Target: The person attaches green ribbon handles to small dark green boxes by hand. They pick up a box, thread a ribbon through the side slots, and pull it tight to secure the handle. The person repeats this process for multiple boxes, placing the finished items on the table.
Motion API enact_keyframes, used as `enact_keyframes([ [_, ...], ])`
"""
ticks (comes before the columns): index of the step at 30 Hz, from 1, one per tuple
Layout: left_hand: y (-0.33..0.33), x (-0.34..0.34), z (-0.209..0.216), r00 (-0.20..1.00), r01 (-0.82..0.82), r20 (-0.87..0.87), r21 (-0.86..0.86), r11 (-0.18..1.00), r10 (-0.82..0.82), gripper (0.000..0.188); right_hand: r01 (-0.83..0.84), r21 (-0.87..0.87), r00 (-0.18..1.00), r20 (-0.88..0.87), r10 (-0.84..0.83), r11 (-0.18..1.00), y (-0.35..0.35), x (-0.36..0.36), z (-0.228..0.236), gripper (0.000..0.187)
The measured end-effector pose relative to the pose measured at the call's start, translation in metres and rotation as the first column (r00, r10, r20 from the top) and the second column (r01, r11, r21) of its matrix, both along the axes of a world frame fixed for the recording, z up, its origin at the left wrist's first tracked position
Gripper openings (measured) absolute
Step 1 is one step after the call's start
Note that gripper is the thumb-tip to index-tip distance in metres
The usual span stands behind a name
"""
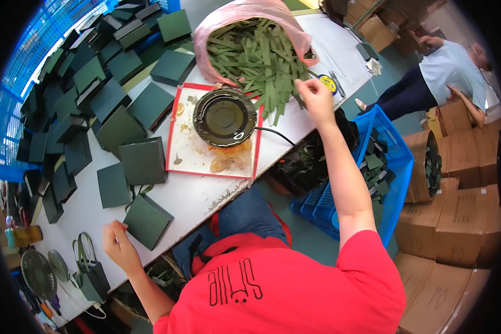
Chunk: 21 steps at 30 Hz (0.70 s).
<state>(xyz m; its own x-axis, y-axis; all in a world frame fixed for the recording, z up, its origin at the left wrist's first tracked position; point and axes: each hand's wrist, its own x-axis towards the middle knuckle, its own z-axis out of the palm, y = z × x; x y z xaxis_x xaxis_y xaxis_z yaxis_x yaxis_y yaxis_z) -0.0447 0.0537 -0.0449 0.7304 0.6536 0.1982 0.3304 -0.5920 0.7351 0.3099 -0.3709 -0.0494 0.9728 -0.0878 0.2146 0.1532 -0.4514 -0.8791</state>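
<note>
My left hand [117,244] is closed, fingers curled, right by the left corner of a dark green box [149,221] at the table's front edge. Whether the fingertips grip that box or something thin, I cannot make out. A short green strip [145,190] shows at the box's far side. My right hand [316,101] is raised at the right edge of a heap of green strips [256,58], its fingers pinched together; what they hold is hidden. The strips spill out of a pink plastic bag [204,42]. Between the hands, a round black pot [224,118] with dark contents stands on a stained, red-edged board [178,158].
Many dark green boxes [119,131] pile up on the left of the white table [197,195]. A black cable [278,133] leaves the pot. A small fan [39,273] stands at lower left. Blue crates [398,172], cartons [456,222] and another person [451,72] are on the right.
</note>
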Motion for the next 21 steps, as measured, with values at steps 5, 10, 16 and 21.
enact_keyframes([
  [5,0.007,0.01,-0.003,0.999,-0.016,-0.028,0.071,0.997,0.018,0.019,-0.094,0.026,0.951,0.297,0.082,0.995,-0.001,-0.041,0.037,0.014],
  [10,0.005,0.015,0.0,0.994,0.094,-0.057,-0.009,0.996,-0.094,0.024,-0.122,-0.133,0.846,0.505,0.174,0.983,-0.008,-0.077,0.066,0.019],
  [16,0.006,0.004,0.006,0.981,0.172,0.109,-0.105,0.979,-0.161,0.018,-0.298,-0.041,0.881,0.372,0.291,0.954,-0.009,-0.13,0.094,0.02],
  [21,-0.009,0.009,0.036,0.891,0.292,0.259,0.299,0.908,-0.372,0.023,-0.382,0.288,0.912,-0.033,0.408,0.878,0.017,-0.176,0.091,0.022],
])
